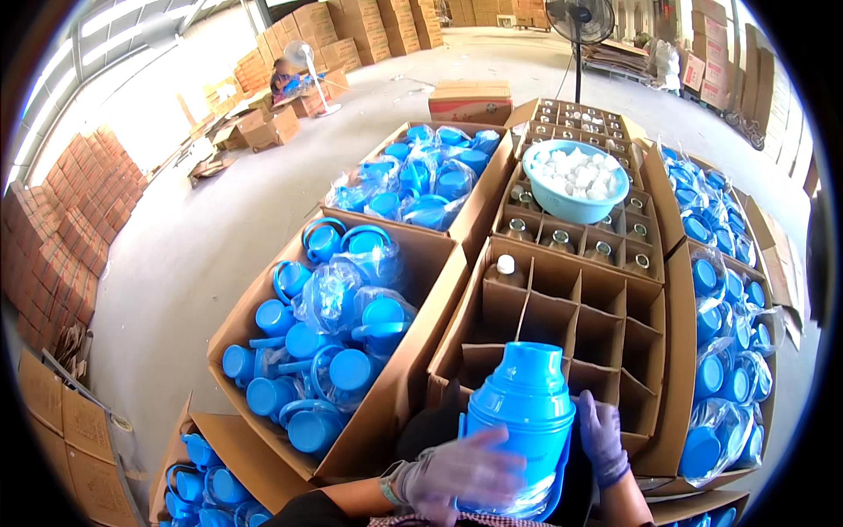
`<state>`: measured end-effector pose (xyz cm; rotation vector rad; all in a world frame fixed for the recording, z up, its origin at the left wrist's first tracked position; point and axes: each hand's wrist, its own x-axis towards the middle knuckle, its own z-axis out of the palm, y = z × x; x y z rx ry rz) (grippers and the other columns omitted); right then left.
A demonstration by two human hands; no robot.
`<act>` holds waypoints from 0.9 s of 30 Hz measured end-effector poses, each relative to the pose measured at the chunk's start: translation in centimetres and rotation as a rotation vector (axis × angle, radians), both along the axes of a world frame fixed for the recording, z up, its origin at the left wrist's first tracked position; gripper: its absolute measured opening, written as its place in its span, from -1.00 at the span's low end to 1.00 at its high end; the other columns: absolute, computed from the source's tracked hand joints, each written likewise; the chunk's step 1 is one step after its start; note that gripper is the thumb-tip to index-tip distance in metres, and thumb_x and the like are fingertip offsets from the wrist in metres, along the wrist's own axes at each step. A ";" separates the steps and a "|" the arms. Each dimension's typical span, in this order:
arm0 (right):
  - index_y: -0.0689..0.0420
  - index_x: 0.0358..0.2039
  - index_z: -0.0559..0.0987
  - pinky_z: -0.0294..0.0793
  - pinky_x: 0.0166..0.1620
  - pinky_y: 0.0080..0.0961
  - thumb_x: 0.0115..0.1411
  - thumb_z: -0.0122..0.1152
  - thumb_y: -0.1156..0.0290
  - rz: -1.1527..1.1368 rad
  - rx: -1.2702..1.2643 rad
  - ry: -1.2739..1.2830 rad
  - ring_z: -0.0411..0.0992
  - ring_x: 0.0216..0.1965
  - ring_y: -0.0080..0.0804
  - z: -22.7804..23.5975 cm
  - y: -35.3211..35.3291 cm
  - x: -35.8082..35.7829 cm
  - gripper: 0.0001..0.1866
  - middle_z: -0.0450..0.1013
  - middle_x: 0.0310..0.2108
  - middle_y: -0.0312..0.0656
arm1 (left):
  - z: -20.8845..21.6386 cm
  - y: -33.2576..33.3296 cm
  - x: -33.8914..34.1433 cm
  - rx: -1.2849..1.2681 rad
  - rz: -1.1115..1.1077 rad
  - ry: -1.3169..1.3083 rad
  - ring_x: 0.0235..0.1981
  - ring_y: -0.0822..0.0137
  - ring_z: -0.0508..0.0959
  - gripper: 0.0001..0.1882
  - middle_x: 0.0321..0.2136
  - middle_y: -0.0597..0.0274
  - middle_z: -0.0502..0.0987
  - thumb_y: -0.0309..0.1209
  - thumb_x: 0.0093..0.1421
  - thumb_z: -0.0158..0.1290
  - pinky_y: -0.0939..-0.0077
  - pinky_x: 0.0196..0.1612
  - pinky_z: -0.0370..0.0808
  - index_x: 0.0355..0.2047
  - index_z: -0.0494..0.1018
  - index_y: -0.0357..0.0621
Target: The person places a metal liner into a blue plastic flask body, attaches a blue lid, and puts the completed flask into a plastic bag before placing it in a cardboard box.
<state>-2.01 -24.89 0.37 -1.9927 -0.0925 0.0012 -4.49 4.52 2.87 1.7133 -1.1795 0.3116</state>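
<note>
Flask casing [525,400], glossy blue, is at the lower center of the frame, roughly upright with its narrow neck uppermost and a blue handle [559,479] along its right side. Left hand [461,474], in a purple glove, lies across the lower left front of the casing; it is motion-blurred, fingers apparently extended, and whether it grips cannot be told. Right hand [601,439], similarly gloved, is just beside the casing's right side, fingers pointing up; contact and firmness of grip cannot be determined. Directly beyond, at center right, a divided carton [551,314] holds one white-capped bottle [506,271] in its far left corner compartment. Behind it, a second divided carton [537,230] contains glass bottles [559,241]; a light blue basin [571,209] of small white pieces [575,173] rests on top. Left of center, an open carton [420,347] is filled with blue handled parts [354,371], some in clear plastic. At the right, another carton [678,325] holds bagged blue pieces [708,376]. A black fan [580,18] stands at upper right.
</note>
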 end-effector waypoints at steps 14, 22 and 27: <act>0.30 0.30 0.42 0.33 0.32 -0.13 0.33 0.15 0.03 0.164 -0.052 -0.413 0.40 0.25 0.17 0.8 1.0 -0.9 -0.30 0.42 0.22 0.23 | -2.2 -2.7 1.9 -0.299 0.311 0.746 0.43 0.04 0.24 -0.08 0.34 -0.20 0.31 0.25 0.42 -0.20 0.11 0.48 0.06 0.37 0.20 -0.43; 0.30 0.31 0.40 0.34 0.31 -0.19 0.35 0.02 -0.09 0.182 -0.039 -0.578 0.37 0.30 0.10 -0.4 -0.1 -1.1 -0.24 0.37 0.28 0.21 | -2.8 -1.7 1.8 -0.110 0.393 0.701 0.39 -0.07 0.30 -0.28 0.35 -0.19 0.30 0.07 0.49 -0.27 0.18 0.43 0.17 0.29 0.33 -0.38; 0.32 0.23 0.47 0.50 0.16 -0.24 0.41 -0.03 0.12 0.038 0.045 -0.089 0.53 0.11 0.03 -3.2 -2.3 0.5 -0.42 0.51 0.12 0.18 | -2.0 -0.8 2.1 -0.320 0.090 0.104 0.09 0.06 0.62 -0.38 0.01 -0.01 0.63 0.08 0.47 -0.20 -0.08 0.32 0.32 -0.13 0.63 -0.21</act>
